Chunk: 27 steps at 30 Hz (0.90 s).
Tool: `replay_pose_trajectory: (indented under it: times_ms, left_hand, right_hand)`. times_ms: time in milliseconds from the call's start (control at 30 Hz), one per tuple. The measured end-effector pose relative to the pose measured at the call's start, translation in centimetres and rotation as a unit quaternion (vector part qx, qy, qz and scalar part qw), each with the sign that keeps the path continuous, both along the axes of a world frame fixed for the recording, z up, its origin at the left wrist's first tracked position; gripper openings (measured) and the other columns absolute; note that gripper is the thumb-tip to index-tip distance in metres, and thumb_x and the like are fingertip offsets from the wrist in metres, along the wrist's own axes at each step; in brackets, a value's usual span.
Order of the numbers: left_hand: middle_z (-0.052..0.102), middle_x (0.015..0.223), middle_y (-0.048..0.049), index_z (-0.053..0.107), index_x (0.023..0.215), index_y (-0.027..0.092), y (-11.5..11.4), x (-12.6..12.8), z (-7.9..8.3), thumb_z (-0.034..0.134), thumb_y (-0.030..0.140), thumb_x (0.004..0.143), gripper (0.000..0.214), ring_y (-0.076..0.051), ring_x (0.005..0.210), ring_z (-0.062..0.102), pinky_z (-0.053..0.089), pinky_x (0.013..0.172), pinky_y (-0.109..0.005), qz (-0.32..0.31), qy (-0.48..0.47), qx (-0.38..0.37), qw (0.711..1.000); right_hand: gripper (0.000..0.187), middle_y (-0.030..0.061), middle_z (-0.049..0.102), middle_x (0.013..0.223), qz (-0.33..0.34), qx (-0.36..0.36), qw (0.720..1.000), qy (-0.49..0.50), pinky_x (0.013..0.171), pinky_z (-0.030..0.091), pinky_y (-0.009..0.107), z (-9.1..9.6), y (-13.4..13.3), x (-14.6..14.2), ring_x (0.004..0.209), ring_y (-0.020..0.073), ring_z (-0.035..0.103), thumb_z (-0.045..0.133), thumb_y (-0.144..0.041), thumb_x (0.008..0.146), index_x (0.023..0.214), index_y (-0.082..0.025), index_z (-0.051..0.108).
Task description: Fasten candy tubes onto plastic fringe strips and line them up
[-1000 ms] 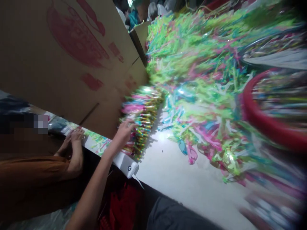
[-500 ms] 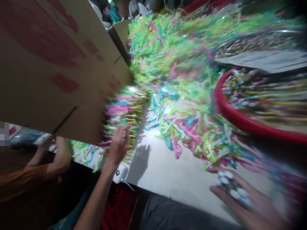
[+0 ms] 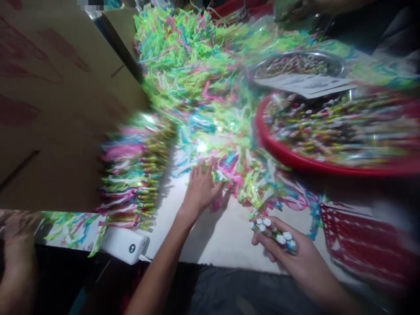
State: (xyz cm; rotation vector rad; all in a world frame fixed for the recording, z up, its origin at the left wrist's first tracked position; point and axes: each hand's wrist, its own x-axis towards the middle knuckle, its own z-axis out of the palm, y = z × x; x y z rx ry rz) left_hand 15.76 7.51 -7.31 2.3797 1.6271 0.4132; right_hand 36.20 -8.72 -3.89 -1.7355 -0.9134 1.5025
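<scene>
My left hand [image 3: 201, 190] is spread open, its fingertips at the near edge of a large heap of shredded green, pink and blue plastic strips [image 3: 203, 92]. My right hand [image 3: 295, 249] grips a small bundle of white-capped tubes [image 3: 274, 234] just below the heap. A row of tubes with coloured strips attached [image 3: 138, 179] lies to the left of my left hand, partly blurred. The tubes' lower parts are hidden by my right fingers.
A red round basin [image 3: 262, 140] of small coloured sticks stands at right, with a metal tray [image 3: 295, 65] and a paper sheet [image 3: 305, 85] behind. A white power bank [image 3: 124, 245], a cardboard sheet [image 3: 65, 87], a red plastic basket [image 3: 361, 245] and a co-worker's hand [image 3: 16, 245] surround the table.
The view has swung, bringing the basin and tray further in. My left hand has moved right from the row of tubes to the heap. My right hand has moved in, holding the bundle.
</scene>
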Motion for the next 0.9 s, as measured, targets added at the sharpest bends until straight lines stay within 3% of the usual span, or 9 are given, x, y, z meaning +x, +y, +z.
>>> replay_pose_trajectory:
  times_ms: [100, 200, 300, 400, 467, 567, 633, 767, 900]
  left_hand:
    - [0.053, 0.144, -0.0202, 0.046, 0.154, 0.019, -0.5, 0.6, 0.3, 0.060, 0.026, 0.098, 0.058, -0.039, 0.141, 0.045, 0.039, 0.115, -0.058, -0.031, -0.024, -0.014, 0.999]
    - [0.064, 0.122, -0.0157, 0.062, 0.134, 0.018, -2.4, 1.3, 0.0, 0.054, 0.019, 0.099, 0.036, -0.034, 0.122, 0.055, 0.047, 0.105, -0.052, -0.056, -0.071, -0.034, 0.995]
    - [0.068, 0.112, -0.0117, 0.067, 0.114, 0.017, -4.5, 1.2, 0.0, 0.050, 0.021, 0.103, 0.020, -0.028, 0.112, 0.061, 0.049, 0.102, -0.045, -0.056, -0.148, -0.061, 0.986]
    - [0.070, 0.110, -0.0087, 0.064, 0.115, 0.017, -6.4, 0.8, 1.0, 0.046, 0.031, 0.109, 0.024, -0.021, 0.103, 0.067, 0.054, 0.092, -0.033, -0.016, -0.244, -0.107, 0.964]
    - [0.071, 0.110, -0.0059, 0.063, 0.125, 0.019, -7.5, 0.6, 2.0, 0.054, 0.037, 0.107, 0.027, -0.017, 0.101, 0.069, 0.054, 0.087, -0.026, 0.032, -0.379, -0.189, 0.905]
    - [0.073, 0.109, -0.0032, 0.056, 0.144, 0.024, -8.9, 0.4, 3.4, 0.072, 0.037, 0.097, 0.052, -0.017, 0.102, 0.069, 0.053, 0.090, -0.024, 0.088, -0.571, -0.325, 0.749]
    - [0.074, 0.105, -0.0035, 0.054, 0.149, 0.024, -9.7, 0.4, 4.0, 0.079, 0.035, 0.091, 0.064, -0.018, 0.102, 0.070, 0.053, 0.094, -0.026, 0.095, -0.617, -0.374, 0.686]
    - [0.076, 0.111, -0.0073, 0.060, 0.145, 0.023, -10.9, 0.8, 4.2, 0.087, 0.028, 0.082, 0.069, -0.022, 0.108, 0.072, 0.054, 0.099, -0.031, 0.090, -0.637, -0.430, 0.634]
    - [0.076, 0.109, -0.0070, 0.074, 0.120, 0.019, -11.5, 1.6, 4.1, 0.087, 0.034, 0.083, 0.042, -0.020, 0.102, 0.072, 0.054, 0.095, -0.027, 0.114, -0.660, -0.416, 0.615]
  right_hand:
    - [0.059, 0.0059, 0.077, 0.089, 0.000, 0.009, 1.000, 0.018, 0.059, 0.043, 0.025, 0.0, 0.2, -0.4, 0.062, 0.0123, 0.055, 0.071, -0.065, 0.084, 0.119, -0.016, 0.065]
    - [0.058, 0.0050, 0.076, 0.087, -0.012, 0.015, 0.999, 0.033, 0.058, 0.042, 0.025, 0.1, 0.5, -0.9, 0.061, 0.0120, 0.053, 0.072, -0.065, 0.084, 0.117, -0.018, 0.066]
    - [0.061, 0.0055, 0.076, 0.086, -0.033, 0.021, 0.999, 0.037, 0.058, 0.042, 0.026, 0.1, 0.5, -1.0, 0.061, 0.0125, 0.053, 0.075, -0.064, 0.082, 0.118, -0.017, 0.066]
    - [0.070, 0.0074, 0.077, 0.085, -0.063, 0.016, 0.997, 0.040, 0.057, 0.043, 0.026, 0.0, 0.5, -1.0, 0.061, 0.0131, 0.054, 0.078, -0.063, 0.079, 0.127, -0.014, 0.064]
    - [0.075, 0.0080, 0.077, 0.085, -0.098, 0.012, 0.994, 0.046, 0.053, 0.041, 0.025, 0.0, 0.5, -1.1, 0.060, 0.0127, 0.053, 0.080, -0.063, 0.076, 0.129, -0.012, 0.062]
    - [0.076, 0.0066, 0.075, 0.083, -0.132, 0.018, 0.989, 0.068, 0.047, 0.035, 0.022, 0.6, 0.4, -1.3, 0.058, 0.0109, 0.051, 0.083, -0.063, 0.073, 0.127, -0.014, 0.063]
    - [0.077, 0.0050, 0.074, 0.081, -0.142, 0.021, 0.986, 0.081, 0.045, 0.034, 0.021, 1.1, 0.4, -1.4, 0.057, 0.0108, 0.050, 0.085, -0.063, 0.071, 0.128, -0.016, 0.064]
    - [0.083, 0.0029, 0.071, 0.077, -0.171, 0.003, 0.982, 0.075, 0.048, 0.041, 0.022, 1.9, 0.3, -1.4, 0.058, 0.0131, 0.054, 0.088, -0.063, 0.068, 0.134, -0.018, 0.066]
    - [0.079, 0.0026, 0.072, 0.078, -0.177, 0.000, 0.983, 0.053, 0.050, 0.044, 0.021, 2.4, 0.4, -1.6, 0.074, 0.0185, 0.066, 0.088, -0.062, 0.067, 0.131, -0.019, 0.070]
